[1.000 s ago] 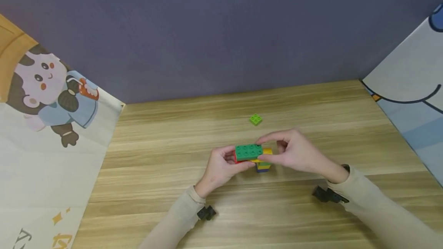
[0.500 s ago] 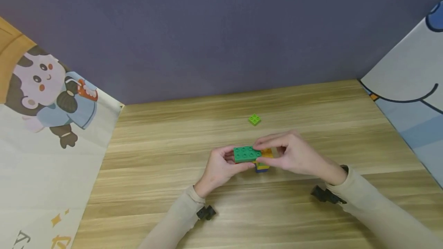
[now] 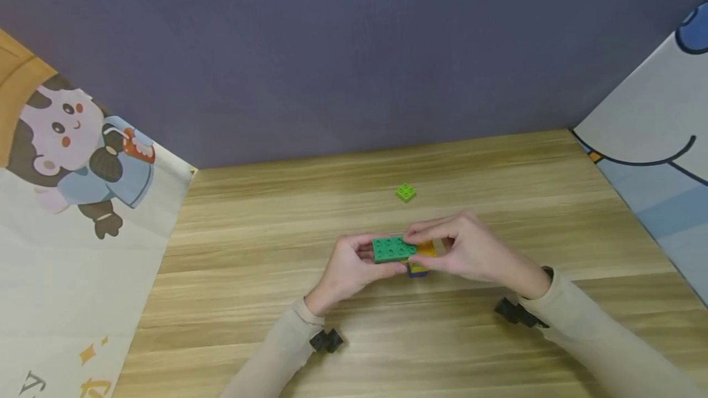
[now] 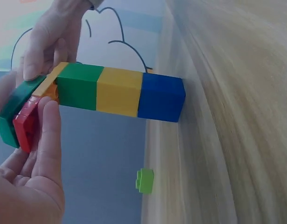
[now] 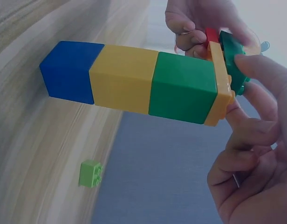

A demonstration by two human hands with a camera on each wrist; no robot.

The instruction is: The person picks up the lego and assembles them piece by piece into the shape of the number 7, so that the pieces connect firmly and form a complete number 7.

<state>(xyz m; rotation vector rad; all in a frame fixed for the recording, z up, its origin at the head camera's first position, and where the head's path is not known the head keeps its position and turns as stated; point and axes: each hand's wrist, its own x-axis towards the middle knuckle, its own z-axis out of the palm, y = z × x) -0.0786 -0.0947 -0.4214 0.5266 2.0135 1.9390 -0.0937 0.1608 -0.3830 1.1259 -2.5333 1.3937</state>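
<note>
A tower of a blue brick [image 4: 161, 97], a yellow brick [image 4: 119, 91] and a green brick [image 4: 80, 87] stands on the table. On top lies a yellow-orange plate brick [image 5: 220, 84], jutting out to the left. A red brick [image 4: 26, 121] sits at its overhanging end, and a long dark green brick [image 3: 390, 249] lies over both, studs up. My left hand [image 3: 350, 269] grips the red brick and the dark green brick's left end, fingers under the red one. With thumb and index finger my right hand [image 3: 464, 247] pinches the dark green brick's right end.
A small lime green brick [image 3: 406, 193] lies on the wooden table [image 3: 265, 214], farther back than the tower. Behind the table rises a dark grey-blue wall [image 3: 354, 54]. Printed panels stand on both sides, the left one [image 3: 83, 263] showing a cartoon figure.
The dark green brick has come down slightly and shifted a little left; the red brick beneath it no longer shows in the head view. Both hands keep nearly the same hold.
</note>
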